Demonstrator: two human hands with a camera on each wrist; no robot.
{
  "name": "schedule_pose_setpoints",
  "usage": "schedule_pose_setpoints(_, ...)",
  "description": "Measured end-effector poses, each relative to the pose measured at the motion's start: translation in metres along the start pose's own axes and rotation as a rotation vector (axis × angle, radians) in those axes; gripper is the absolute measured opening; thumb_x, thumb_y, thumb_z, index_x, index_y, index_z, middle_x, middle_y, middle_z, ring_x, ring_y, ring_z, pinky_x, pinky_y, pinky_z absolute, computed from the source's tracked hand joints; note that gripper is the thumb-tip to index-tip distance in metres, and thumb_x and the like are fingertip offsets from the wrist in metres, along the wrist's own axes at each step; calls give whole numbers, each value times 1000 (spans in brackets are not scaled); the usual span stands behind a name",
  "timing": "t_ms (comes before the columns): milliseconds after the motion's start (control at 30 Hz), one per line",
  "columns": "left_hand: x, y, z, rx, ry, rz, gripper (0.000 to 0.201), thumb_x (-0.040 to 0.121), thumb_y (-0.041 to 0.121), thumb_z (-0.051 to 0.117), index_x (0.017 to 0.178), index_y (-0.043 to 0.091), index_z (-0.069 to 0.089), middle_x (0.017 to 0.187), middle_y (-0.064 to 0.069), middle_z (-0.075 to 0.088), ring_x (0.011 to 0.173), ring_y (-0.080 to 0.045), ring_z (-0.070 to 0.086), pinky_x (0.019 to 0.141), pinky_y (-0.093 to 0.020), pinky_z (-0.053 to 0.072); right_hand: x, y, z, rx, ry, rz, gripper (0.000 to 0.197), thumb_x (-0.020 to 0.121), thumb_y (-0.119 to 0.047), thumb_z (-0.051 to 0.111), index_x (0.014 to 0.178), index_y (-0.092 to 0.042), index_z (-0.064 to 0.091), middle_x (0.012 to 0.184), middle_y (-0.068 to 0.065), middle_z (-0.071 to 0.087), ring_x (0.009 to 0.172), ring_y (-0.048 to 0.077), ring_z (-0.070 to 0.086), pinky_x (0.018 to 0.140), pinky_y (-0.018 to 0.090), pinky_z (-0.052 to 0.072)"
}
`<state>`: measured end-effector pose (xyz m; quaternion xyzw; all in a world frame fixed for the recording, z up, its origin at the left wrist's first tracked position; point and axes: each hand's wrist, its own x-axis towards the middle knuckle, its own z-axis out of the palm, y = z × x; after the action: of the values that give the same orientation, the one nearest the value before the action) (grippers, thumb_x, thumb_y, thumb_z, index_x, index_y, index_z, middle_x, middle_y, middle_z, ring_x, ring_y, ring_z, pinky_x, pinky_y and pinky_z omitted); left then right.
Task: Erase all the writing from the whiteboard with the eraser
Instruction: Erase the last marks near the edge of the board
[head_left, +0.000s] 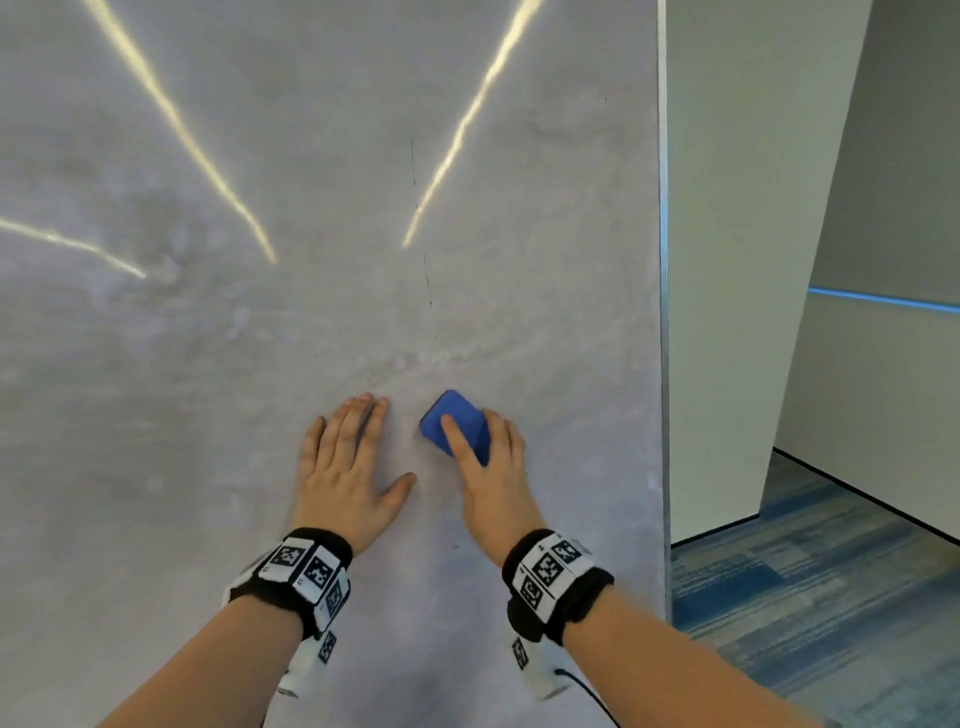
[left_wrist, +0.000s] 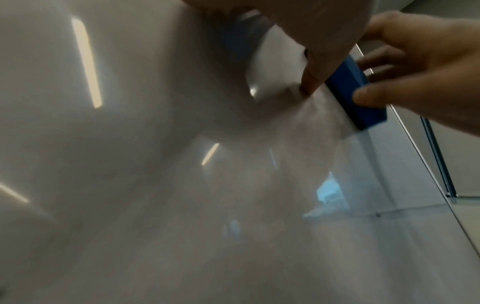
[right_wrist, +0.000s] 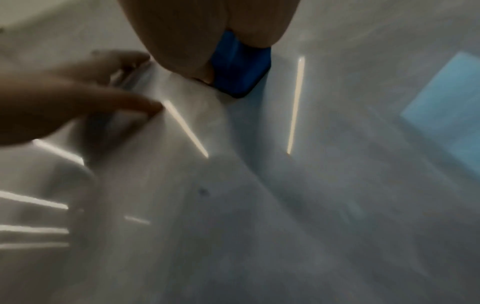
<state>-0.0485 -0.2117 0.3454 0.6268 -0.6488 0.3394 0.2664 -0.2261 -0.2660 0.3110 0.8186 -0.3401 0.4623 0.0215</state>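
A large whiteboard (head_left: 322, 312) fills most of the head view, grey with smeared marker haze and a few faint dark specks (head_left: 427, 283) in a thin vertical line. My right hand (head_left: 485, 467) grips a blue eraser (head_left: 457, 423) and presses it flat on the board, index finger laid over its back. The eraser (left_wrist: 350, 90) also shows in the left wrist view and, as a blue eraser (right_wrist: 239, 67), in the right wrist view. My left hand (head_left: 345, 457) lies flat on the board just left of the eraser, fingers straight.
The board's right edge (head_left: 663, 312) has a metal frame. Beyond it stand a white wall (head_left: 743, 260) and blue patterned carpet (head_left: 810, 597). Bright ceiling-light reflections (head_left: 197, 150) streak across the board.
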Motion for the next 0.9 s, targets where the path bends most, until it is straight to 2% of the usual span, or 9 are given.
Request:
schedule_pose_setpoints(33,-2,-4,-1,6,4,5,82,75,55,46,143,10,34,147,-8,30,136,-26,29,116,-41,7,-11,5,0,-14,-52,-15,80,75,7,48,144,-28,28,142,18,20,127,34,21,99,41,38)
schedule_pose_setpoints(100,-6,-14,-6,19,14,9,79,75,53,47,142,11,37,146,-9,31,136,-27,28,115,-42,7,-23,15,-5,-94,-110,-44,61,87,-17,32,140,-49,26,147,10,17,133,21,12,107,32,29)
schedule_pose_setpoints(133,-8,-19,-9,25,15,5,78,75,52,47,141,12,38,146,-10,33,135,-28,28,115,-43,7,-26,17,-6,-83,-109,-9,56,91,-26,31,134,-61,21,149,7,17,135,18,11,108,28,25)
schedule_pose_setpoints(167,-11,-25,-12,33,13,1,76,75,51,47,141,12,39,146,-11,34,135,-29,28,115,-44,7,-27,18,-7,-64,-65,65,59,92,-23,38,130,-64,20,149,8,20,136,22,15,108,31,27)
schedule_pose_setpoints(233,-17,-32,-15,52,-1,0,73,76,49,47,141,14,40,146,-12,34,136,-30,27,114,-47,9,-25,12,-2,-23,61,204,80,81,5,51,137,-43,21,143,20,27,129,36,25,100,43,37)
schedule_pose_setpoints(333,-33,-40,-16,43,-25,-13,71,76,46,47,141,18,39,147,-12,34,137,-30,26,113,-49,10,-35,-8,19,9,17,214,82,71,14,54,136,-28,26,138,23,31,122,36,28,95,42,38)
schedule_pose_setpoints(500,-70,-48,-11,26,-99,-19,69,76,40,44,141,19,37,147,-13,33,137,-29,26,113,-50,11,-83,7,31,-124,-226,1,83,57,13,65,127,-26,40,131,12,30,119,31,31,85,38,51)
schedule_pose_setpoints(767,-140,-54,-5,-90,-186,-55,61,76,36,43,133,15,48,142,-13,41,132,-30,32,108,-46,17,-141,28,34,-281,-318,154,88,40,10,76,117,-19,45,115,15,38,99,32,37,67,41,56)
schedule_pose_setpoints(900,-160,-50,4,-161,-246,-61,58,74,34,44,128,17,54,138,-11,45,127,-29,36,104,-45,23,-157,17,43,-216,-422,240,82,54,8,70,123,-24,39,119,16,40,102,31,36,74,45,54)
